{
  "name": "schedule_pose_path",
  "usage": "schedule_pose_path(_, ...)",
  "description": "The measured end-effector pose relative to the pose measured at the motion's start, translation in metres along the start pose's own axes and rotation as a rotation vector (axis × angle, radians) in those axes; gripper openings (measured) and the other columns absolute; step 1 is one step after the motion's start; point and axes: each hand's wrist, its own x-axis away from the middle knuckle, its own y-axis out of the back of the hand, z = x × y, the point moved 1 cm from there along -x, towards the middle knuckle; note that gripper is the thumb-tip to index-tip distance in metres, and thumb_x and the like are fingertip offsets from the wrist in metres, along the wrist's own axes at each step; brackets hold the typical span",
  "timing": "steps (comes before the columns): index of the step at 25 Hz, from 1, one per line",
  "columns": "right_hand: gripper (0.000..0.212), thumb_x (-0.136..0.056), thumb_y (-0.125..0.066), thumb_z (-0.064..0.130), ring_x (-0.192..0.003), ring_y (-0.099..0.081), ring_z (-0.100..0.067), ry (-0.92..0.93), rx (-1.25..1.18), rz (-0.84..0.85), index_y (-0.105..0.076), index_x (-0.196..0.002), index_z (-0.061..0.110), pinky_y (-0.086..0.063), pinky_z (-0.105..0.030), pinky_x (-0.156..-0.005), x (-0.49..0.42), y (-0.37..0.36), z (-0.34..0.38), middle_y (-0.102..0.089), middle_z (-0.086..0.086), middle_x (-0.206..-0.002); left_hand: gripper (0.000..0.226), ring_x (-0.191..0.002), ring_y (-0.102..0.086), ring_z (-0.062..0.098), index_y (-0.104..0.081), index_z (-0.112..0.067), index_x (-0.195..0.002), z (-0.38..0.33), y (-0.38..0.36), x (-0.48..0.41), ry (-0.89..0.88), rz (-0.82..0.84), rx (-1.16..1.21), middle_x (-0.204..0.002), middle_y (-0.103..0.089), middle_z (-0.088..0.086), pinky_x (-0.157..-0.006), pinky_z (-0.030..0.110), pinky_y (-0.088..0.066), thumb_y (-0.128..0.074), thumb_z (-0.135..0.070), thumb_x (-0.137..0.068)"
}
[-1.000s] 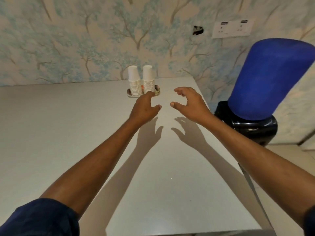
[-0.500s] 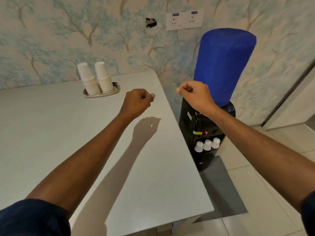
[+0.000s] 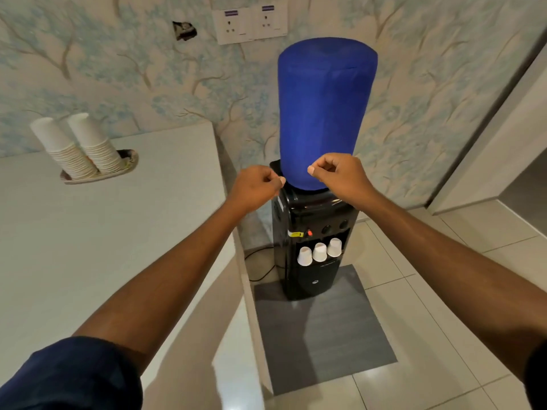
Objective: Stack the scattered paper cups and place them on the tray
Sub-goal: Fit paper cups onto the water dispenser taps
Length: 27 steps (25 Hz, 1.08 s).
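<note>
Count: 2 hands, 2 cup stacks, 3 loose cups, 1 tray, 1 dispenser.

L hand (image 3: 256, 186) & R hand (image 3: 337, 176) were both up in mid-air in front of the water dispenser (image 3: 310, 226), near each other but apart. On each, fingers were curled into the palm w/ thumb tip against forefinger, and nothing was held in either.

The tray (image 3: 131, 159) sat at the far side of the white table (image 3: 88, 247), by the wall, well left of the hands. It held 2 tall stacks of white paper cups, mouths down: left stack (image 3: 62, 149) & right stack (image 3: 94, 142), side by side, touching low down, both leaning left in the wide-angle view. Cups per stack couldn't be counted.

3 single cups sat in a row in the recess on the dispenser's front, just beside one another, mouths down: first cup (image 3: 304, 256), second cup (image 3: 319, 252), third cup (image 3: 335, 247).

A blue-covered bottle (image 3: 325, 113) stood upright on top of the dispenser. The dispenser stood on a grey mat (image 3: 325, 335) on the tiled floor, just beside the table's right edge. 2 socket plates (image 3: 251, 23) were on the wallpaper above the bottle.
</note>
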Motion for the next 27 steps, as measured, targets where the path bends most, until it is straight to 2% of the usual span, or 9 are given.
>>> schedule_pose_path(4, 0.013, -0.098, -0.076, 0.028, -0.087, -0.073, -0.005, -0.036, 0.009, 0.005, -0.08, -0.092, 0.017, -0.063, -0.035, -0.088, -0.003, 0.028, -0.051, -0.077, 0.014, -0.088, 0.024, -0.083, -0.079, 0.025, -0.075, -0.005, -0.09, -0.012, -0.071, -0.032, 0.074, 0.146, -0.048, -0.083, -0.08, 0.008, -0.084, 0.045, -0.066, -0.071, -0.027, -0.099)
schedule_pose_path(7, 0.013, -0.098, -0.076, 0.027, -0.09, -0.074, -0.008, -0.064, 0.002, 0.013, -0.081, -0.095, 0.016, -0.062, -0.036, -0.09, -0.004, 0.044, -0.083, -0.078, 0.011, -0.092, 0.018, -0.085, -0.078, 0.024, -0.074, -0.009, -0.095, -0.008, -0.12, -0.048, 0.179, 0.275, -0.086, -0.088, -0.08, 0.007, -0.075, 0.037, -0.064, -0.072, -0.026, -0.099)
schedule_pose_path(10, 0.011, -0.098, -0.076, 0.026, -0.09, -0.073, -0.008, -0.103, -0.001, 0.038, -0.081, -0.095, 0.016, -0.061, -0.032, -0.089, -0.005, 0.048, -0.111, -0.078, 0.01, -0.092, 0.016, -0.084, -0.075, 0.021, -0.073, -0.01, -0.101, 0.009, -0.156, -0.058, 0.271, 0.353, -0.142, -0.094, -0.079, 0.008, -0.077, 0.036, -0.062, -0.071, -0.026, -0.1)
schedule_pose_path(13, 0.009, -0.097, -0.077, 0.024, -0.089, -0.073, -0.008, -0.148, -0.002, 0.068, -0.081, -0.094, 0.017, -0.059, -0.029, -0.088, -0.008, 0.041, -0.141, -0.078, 0.01, -0.092, 0.019, -0.074, -0.069, 0.019, -0.073, -0.007, -0.105, 0.035, -0.185, -0.064, 0.363, 0.401, -0.144, -0.09, -0.076, 0.009, -0.073, 0.035, -0.057, -0.069, -0.026, -0.101)
schedule_pose_path(16, 0.006, -0.096, -0.078, 0.023, -0.088, -0.072, -0.006, -0.203, -0.034, 0.121, -0.081, -0.093, 0.019, -0.058, -0.026, -0.085, -0.007, 0.021, -0.174, -0.078, 0.011, -0.091, 0.025, -0.075, -0.067, 0.022, -0.072, -0.006, -0.11, 0.069, -0.209, -0.066, 0.491, 0.482, -0.176, -0.096, -0.076, 0.013, -0.073, 0.036, -0.054, -0.07, -0.03, -0.101)
schedule_pose_path(19, 0.004, -0.094, -0.079, 0.02, -0.08, -0.069, -0.006, -0.29, -0.081, 0.163, -0.082, -0.092, 0.018, -0.057, -0.025, -0.081, -0.002, -0.008, -0.213, -0.077, 0.01, -0.085, 0.032, -0.066, -0.06, 0.023, -0.071, 0.0, -0.116, 0.109, -0.232, -0.064, 0.614, 0.511, -0.196, -0.092, -0.071, 0.012, -0.072, 0.035, -0.05, -0.069, -0.028, -0.101)
schedule_pose_path(24, 0.009, -0.098, -0.073, 0.011, -0.082, -0.075, -0.021, -0.4, -0.048, 0.324, -0.082, -0.096, 0.012, -0.062, -0.039, -0.083, 0.009, -0.071, -0.295, -0.08, -0.004, -0.089, 0.035, -0.078, -0.065, 0.025, -0.068, -0.002, -0.121, 0.178, -0.279, -0.07, 0.717, 0.488, -0.173, -0.099, -0.074, 0.012, -0.072, 0.032, -0.051, -0.07, -0.028, -0.098)
schedule_pose_path(25, 0.009, -0.099, -0.072, 0.01, -0.083, -0.075, -0.023, -0.396, -0.017, 0.369, -0.081, -0.097, 0.011, -0.062, -0.038, -0.081, 0.011, -0.085, -0.312, -0.08, -0.005, -0.091, 0.036, -0.086, -0.07, 0.026, -0.068, -0.003, -0.123, 0.191, -0.291, -0.073, 0.713, 0.47, -0.201, -0.108, -0.076, 0.013, -0.077, 0.033, -0.054, -0.071, -0.028, -0.098)
schedule_pose_path(27, 0.011, -0.097, -0.072, 0.012, -0.086, -0.074, -0.02, -0.437, 0.055, 0.449, -0.078, -0.105, 0.015, -0.058, -0.027, -0.077, 0.01, -0.117, -0.347, -0.08, -0.004, -0.1, 0.04, -0.113, -0.069, 0.03, -0.066, -0.006, -0.13, 0.217, -0.316, -0.083, 0.687, 0.41, -0.259, -0.127, -0.072, 0.013, -0.095, 0.038, -0.056, -0.07, -0.029, -0.097)
